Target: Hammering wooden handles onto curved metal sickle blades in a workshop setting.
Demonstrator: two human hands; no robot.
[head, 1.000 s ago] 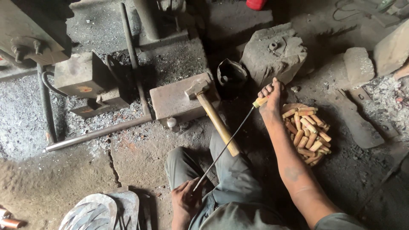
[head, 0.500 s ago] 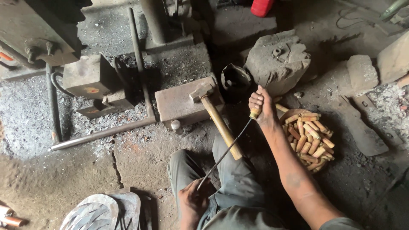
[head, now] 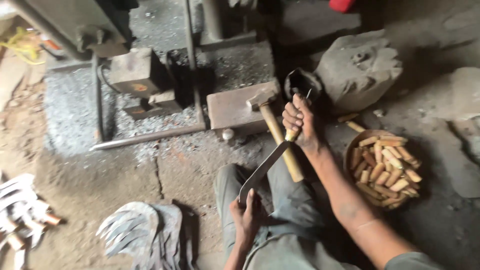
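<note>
My right hand [head: 300, 122] is closed around a small wooden handle [head: 291, 134] fitted on the end of a curved metal blade [head: 262, 170]. My left hand [head: 247, 212] grips the blade's lower end above my knee. A hammer [head: 272, 127] with a long wooden shaft lies across a flat metal block [head: 232, 107], just under my right hand. A round basket [head: 352, 150] with several short wooden handles sits on the ground to the right of my forearm.
A pile of curved metal blades [head: 137, 232] lies at lower left, with more blades [head: 22, 210] at the left edge. A large stone [head: 357, 70] and a dark pot [head: 300, 82] stand behind my right hand. Heavy machine parts [head: 140, 75] and a pipe [head: 147, 137] sit at upper left.
My right hand has lifted from the basket toward the metal block and closed on the wooden handle. The blade has turned more upright between both hands. The camera has moved closer.
</note>
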